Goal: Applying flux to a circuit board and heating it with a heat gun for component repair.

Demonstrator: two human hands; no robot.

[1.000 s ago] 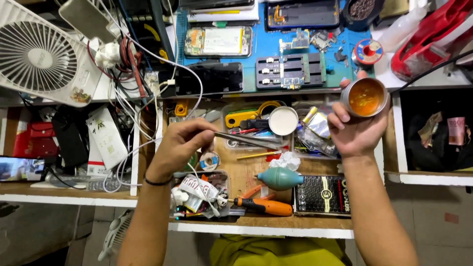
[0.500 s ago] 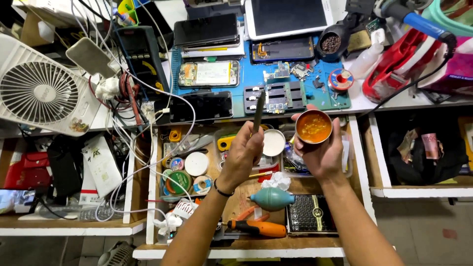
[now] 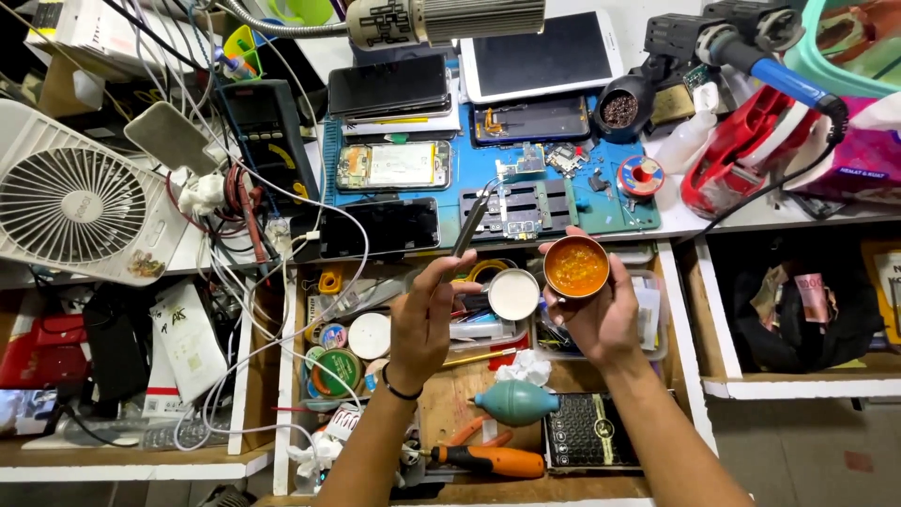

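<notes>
Small round metal tin [image 3: 576,267], open-topped and filled with a glossy amber-orange paste, sits cupped in the right hand [image 3: 601,314], fingers wrapped under and around its rim, palm tilted up toward the camera. Left hand [image 3: 424,319] raised beside it, thumb and fingers pinched tight on a pair of slim grey metal tweezers [image 3: 472,223]; the tool slants up and away from the grip, tips over the edge of the blue rubber work mat [image 3: 469,169]. Wrist carries a thin black band [image 3: 402,391]. Between the two hands, a little lower, a round white lid or disc [image 3: 513,294], matte and flat. Below the right wrist, a teal rubber bulb blower [image 3: 515,402], smooth and teardrop-shaped, lying on the bare wooden drawer bottom [image 3: 450,413]. Just under that, an orange-handled screwdriver with black grip [image 3: 488,459]. Beyond the tweezers' tips, a dark ridged metal board holder [image 3: 526,208] on the mat. Far to the left of the left hand, a white plastic desk fan with slotted grille [image 3: 75,207], tangled white cables beside it.
</notes>
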